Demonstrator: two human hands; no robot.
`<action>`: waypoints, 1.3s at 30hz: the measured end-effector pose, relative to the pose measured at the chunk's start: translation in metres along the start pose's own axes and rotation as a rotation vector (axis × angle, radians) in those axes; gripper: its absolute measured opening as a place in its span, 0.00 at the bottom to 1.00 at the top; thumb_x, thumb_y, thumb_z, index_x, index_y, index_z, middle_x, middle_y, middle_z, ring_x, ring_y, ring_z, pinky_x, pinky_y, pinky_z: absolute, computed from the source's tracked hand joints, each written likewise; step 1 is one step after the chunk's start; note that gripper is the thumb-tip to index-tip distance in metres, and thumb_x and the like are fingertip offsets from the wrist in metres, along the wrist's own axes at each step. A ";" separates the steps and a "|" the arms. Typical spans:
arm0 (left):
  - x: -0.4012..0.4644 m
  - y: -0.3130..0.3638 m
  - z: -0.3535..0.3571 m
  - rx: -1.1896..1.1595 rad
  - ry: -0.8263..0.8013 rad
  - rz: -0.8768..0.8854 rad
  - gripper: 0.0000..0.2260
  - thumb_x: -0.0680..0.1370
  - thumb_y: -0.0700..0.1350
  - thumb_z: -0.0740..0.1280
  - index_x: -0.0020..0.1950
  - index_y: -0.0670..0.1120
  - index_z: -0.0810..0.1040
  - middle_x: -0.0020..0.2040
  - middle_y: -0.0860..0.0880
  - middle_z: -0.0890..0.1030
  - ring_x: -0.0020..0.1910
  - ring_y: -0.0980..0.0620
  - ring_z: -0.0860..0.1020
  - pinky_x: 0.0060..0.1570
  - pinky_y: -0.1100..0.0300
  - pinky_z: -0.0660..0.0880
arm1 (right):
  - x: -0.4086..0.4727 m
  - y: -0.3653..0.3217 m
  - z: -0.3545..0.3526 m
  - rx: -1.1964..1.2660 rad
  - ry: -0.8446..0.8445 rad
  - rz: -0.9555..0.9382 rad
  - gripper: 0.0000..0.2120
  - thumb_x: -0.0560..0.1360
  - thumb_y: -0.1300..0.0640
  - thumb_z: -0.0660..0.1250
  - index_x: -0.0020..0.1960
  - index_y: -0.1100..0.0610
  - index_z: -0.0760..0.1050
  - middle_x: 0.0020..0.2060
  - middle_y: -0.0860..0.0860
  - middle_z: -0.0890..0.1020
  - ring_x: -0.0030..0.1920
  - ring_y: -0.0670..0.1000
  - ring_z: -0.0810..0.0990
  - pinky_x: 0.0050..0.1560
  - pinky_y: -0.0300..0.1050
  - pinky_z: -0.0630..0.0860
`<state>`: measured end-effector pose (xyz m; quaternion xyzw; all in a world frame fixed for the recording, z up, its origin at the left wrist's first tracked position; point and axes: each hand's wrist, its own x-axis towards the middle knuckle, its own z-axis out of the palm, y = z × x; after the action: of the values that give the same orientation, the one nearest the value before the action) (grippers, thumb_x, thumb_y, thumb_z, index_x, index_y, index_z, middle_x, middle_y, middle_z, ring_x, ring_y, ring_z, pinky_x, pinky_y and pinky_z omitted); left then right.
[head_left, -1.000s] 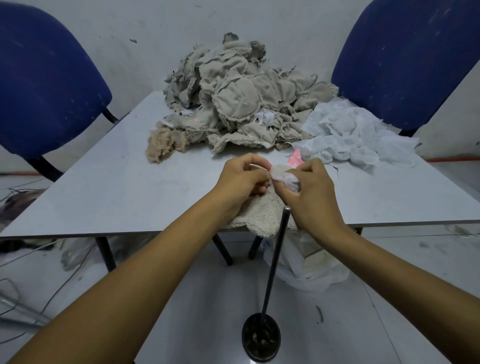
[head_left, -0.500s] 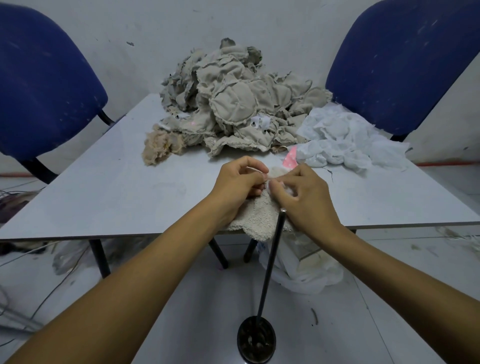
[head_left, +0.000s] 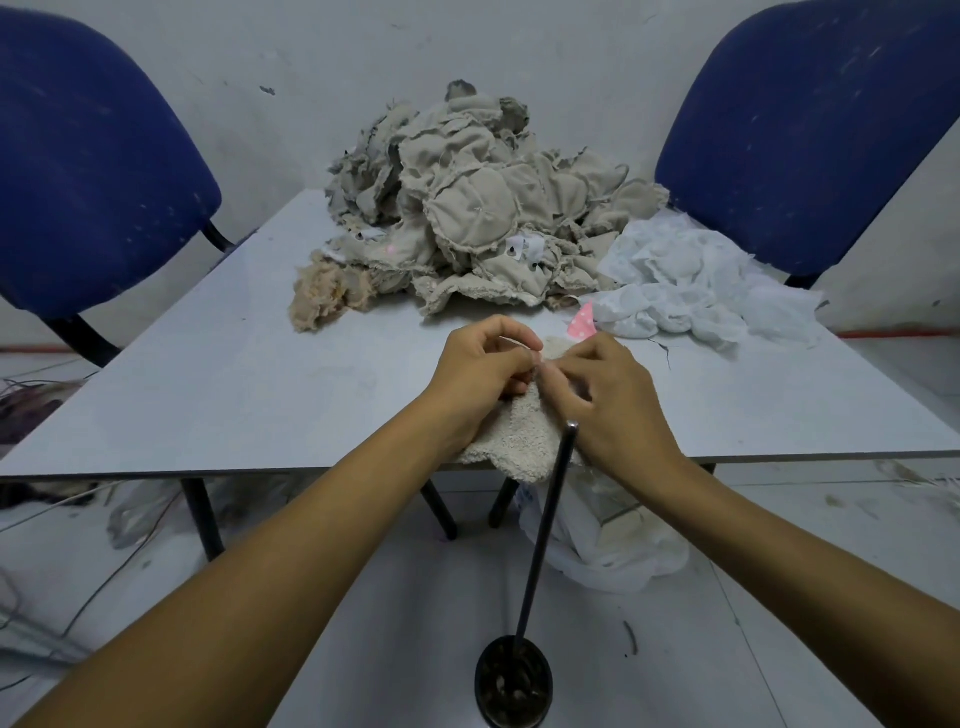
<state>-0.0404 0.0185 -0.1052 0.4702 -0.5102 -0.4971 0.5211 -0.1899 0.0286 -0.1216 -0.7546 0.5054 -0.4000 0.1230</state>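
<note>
The left hand (head_left: 483, 374) and right hand (head_left: 613, 400) pinch the fuzzy cloth (head_left: 524, 439) at the near edge of the desk (head_left: 260, 395), fingers clamped on it. The big cloth pile (head_left: 483, 218) at the desk's far end looks not done yet, so I think lots is left.

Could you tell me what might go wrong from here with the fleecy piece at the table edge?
1. The fleecy piece overhangs the near edge of the table; if the left hand and right hand loosen their pinch, it could slip to the floor.
2. The tip of the upright black rod stands just beside the right hand; drawing that hand back might knock the rod or jab the wrist.
</note>
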 end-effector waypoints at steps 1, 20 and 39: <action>0.000 0.000 0.000 0.004 0.001 0.005 0.09 0.76 0.29 0.66 0.43 0.42 0.79 0.31 0.48 0.79 0.26 0.57 0.73 0.27 0.67 0.71 | 0.000 -0.001 0.000 -0.020 -0.030 0.002 0.10 0.79 0.54 0.66 0.45 0.55 0.84 0.45 0.51 0.75 0.48 0.53 0.75 0.50 0.51 0.73; -0.001 0.000 -0.001 -0.019 0.025 0.005 0.07 0.77 0.31 0.67 0.45 0.42 0.79 0.33 0.47 0.77 0.26 0.58 0.73 0.25 0.68 0.70 | -0.003 0.001 -0.001 -0.010 0.032 -0.051 0.10 0.78 0.57 0.68 0.58 0.52 0.82 0.47 0.49 0.77 0.49 0.49 0.77 0.51 0.45 0.74; 0.000 -0.001 0.000 0.000 0.058 0.006 0.07 0.76 0.30 0.66 0.44 0.41 0.79 0.30 0.49 0.76 0.25 0.58 0.72 0.25 0.68 0.69 | 0.004 0.007 -0.001 0.097 0.022 0.044 0.08 0.76 0.53 0.71 0.54 0.51 0.84 0.49 0.46 0.81 0.51 0.44 0.77 0.53 0.36 0.72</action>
<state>-0.0407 0.0181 -0.1064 0.4827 -0.4964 -0.4817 0.5372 -0.1943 0.0224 -0.1237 -0.7322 0.5031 -0.4294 0.1625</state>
